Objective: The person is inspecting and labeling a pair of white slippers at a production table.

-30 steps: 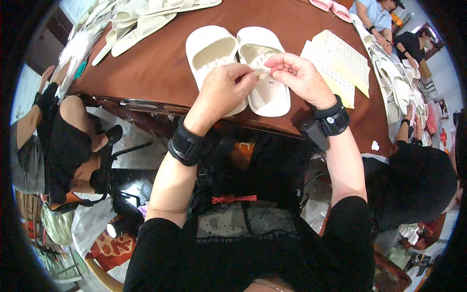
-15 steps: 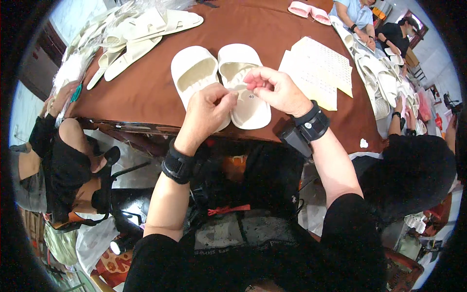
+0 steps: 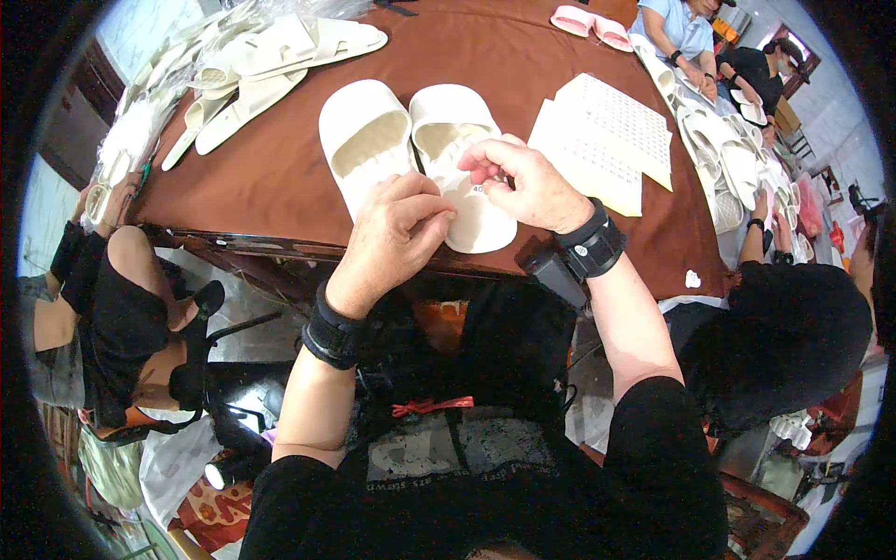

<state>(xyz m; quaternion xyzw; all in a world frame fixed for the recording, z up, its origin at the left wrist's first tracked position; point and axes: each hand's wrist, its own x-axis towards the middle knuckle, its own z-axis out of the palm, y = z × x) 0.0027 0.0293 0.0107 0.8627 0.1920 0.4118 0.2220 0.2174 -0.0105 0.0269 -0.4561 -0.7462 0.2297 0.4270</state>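
Two cream slide sandals lie side by side on the brown table (image 3: 485,51). My left hand (image 3: 392,233) rests on the near end of the left sandal (image 3: 359,140), fingers curled toward the right one. My right hand (image 3: 527,182) hovers over the heel of the right sandal (image 3: 457,140), thumb and forefinger pinched at a small round white sticker (image 3: 478,189) on its insole. Black bands wrap both wrists.
Sheets of white stickers (image 3: 607,140) lie right of the sandals. More cream sandals (image 3: 271,56) are piled at the far left, others along the right edge (image 3: 723,149), a pink pair (image 3: 588,21) at the far side. Seated people flank me on both sides.
Both hands have come down toward the heel of the right sandal, where a small sticker now shows. The view has shifted, bringing the sandals nearer the middle.
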